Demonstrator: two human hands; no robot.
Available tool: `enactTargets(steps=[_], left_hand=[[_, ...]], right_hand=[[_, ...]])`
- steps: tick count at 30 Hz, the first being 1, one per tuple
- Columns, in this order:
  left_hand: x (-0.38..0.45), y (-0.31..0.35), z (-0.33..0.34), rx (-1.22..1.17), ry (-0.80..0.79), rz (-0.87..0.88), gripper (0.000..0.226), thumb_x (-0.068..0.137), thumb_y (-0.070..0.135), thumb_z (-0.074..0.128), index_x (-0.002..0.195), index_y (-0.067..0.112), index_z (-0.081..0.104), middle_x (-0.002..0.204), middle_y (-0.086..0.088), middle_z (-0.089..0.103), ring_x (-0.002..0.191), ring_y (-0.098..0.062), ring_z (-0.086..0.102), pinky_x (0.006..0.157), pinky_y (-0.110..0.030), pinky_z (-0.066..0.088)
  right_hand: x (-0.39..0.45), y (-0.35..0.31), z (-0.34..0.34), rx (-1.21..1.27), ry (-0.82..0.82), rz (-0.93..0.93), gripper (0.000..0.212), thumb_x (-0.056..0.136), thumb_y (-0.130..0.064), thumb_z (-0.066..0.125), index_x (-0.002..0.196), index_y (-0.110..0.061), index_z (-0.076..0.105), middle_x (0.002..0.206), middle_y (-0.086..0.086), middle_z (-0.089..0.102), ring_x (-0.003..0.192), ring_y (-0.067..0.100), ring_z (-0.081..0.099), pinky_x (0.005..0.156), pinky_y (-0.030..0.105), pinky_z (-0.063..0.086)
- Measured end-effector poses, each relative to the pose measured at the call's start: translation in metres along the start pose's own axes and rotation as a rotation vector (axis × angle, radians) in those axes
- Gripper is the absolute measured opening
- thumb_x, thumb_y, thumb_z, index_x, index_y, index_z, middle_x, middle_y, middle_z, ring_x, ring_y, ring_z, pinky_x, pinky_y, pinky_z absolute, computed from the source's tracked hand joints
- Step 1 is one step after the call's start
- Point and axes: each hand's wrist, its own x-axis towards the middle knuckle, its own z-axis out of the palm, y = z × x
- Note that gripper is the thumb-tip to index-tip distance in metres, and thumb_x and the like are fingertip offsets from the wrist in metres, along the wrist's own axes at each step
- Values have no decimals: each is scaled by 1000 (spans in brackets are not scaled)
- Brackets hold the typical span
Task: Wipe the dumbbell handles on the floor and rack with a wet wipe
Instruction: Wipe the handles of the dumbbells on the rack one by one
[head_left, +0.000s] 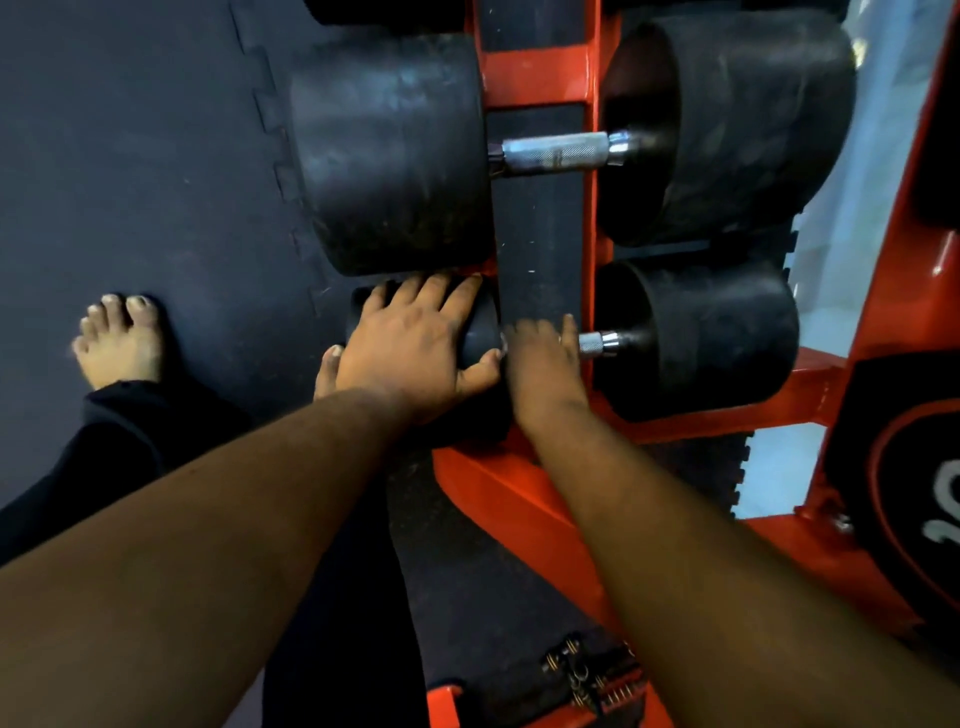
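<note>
Both hands on the smaller dumbbell in the red rack.

Left hand (410, 343) lies flat over the near head of the smaller dumbbell (717, 338), fingers spread, thumb at the head's inner edge. Right hand (543, 364) is wrapped over its handle (597, 343); only the chrome end by the far head shows. Wipe not visible, may be under the right hand. Larger dumbbell (395, 150) sits just beyond on the red rack (535, 52), knurled handle fully exposed. Bare left foot (119, 343) on the dark floor mat (130, 156), left of the rack. Weight plate (904, 493) at right edge.
</note>
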Motion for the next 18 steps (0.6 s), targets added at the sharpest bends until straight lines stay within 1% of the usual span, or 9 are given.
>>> enactTargets(steps=[2, 4, 7, 9, 10, 11, 13, 15, 18], left_hand=[[1, 0, 0, 1, -11, 2, 91, 85, 77, 29, 157, 22, 36, 152, -9, 48, 137, -33, 45, 112, -51, 32], [1, -1, 1, 0, -18, -1, 91, 85, 77, 29, 157, 22, 35, 152, -9, 47, 138, -33, 45, 113, -51, 31], [1, -1, 2, -2, -7, 5, 90, 85, 75, 29, 156, 21, 36, 151, -10, 49, 136, -33, 45, 113, -52, 32], [0, -1, 2, -3, -4, 4, 89, 86, 75, 31, 156, 21, 37, 150, -10, 49, 136, -33, 45, 113, -52, 32], [0, -1, 2, -2, -6, 4, 89, 86, 75, 31, 156, 21, 36, 150, -10, 49, 137, -33, 44, 113, -52, 32], [0, -1, 2, -2, -11, 4, 89, 86, 75, 31, 157, 21, 35, 151, -10, 48, 138, -33, 44, 113, -52, 32], [0, -1, 2, -9, -23, 0, 90, 85, 76, 30, 157, 21, 34, 152, -10, 47, 140, -32, 42, 114, -53, 31], [0, -1, 1, -18, -22, -4, 91, 85, 76, 30, 157, 21, 34, 152, -9, 47, 140, -32, 42, 115, -53, 30], [0, 0, 1, -23, -15, -1, 91, 85, 76, 31, 157, 21, 36, 152, -9, 48, 140, -32, 42, 115, -53, 29]], right_hand=[[-15, -4, 10, -13, 97, 39, 31, 99, -23, 42, 129, -24, 50, 123, 4, 53, 123, 26, 47, 123, 59, 8], [-10, -2, 2, -62, 50, 42, 28, 100, -24, 45, 128, -24, 52, 123, 3, 57, 123, 26, 51, 121, 59, 9], [23, 4, -36, -59, -230, -40, 29, 100, -25, 50, 126, -20, 60, 130, 6, 63, 124, 27, 57, 112, 44, 31], [39, 4, -57, -24, -449, -49, 36, 98, -24, 57, 133, -18, 57, 137, 6, 59, 130, 29, 54, 108, 40, 36], [40, 4, -57, -50, -456, -56, 36, 98, -23, 57, 133, -18, 58, 137, 7, 59, 129, 29, 54, 108, 40, 36], [35, 4, -50, -75, -388, -71, 32, 98, -22, 54, 130, -18, 59, 134, 7, 61, 127, 28, 56, 108, 40, 35], [10, 5, -22, -76, -119, -52, 28, 100, -20, 47, 125, -20, 58, 126, 6, 63, 120, 28, 57, 112, 45, 31], [-18, 9, 5, -56, 94, -20, 34, 97, -19, 48, 131, -20, 52, 123, 6, 57, 122, 29, 51, 119, 54, 23], [-22, 11, 12, -103, 139, -36, 43, 96, -21, 50, 139, -19, 48, 127, 7, 55, 128, 29, 48, 122, 56, 15]])
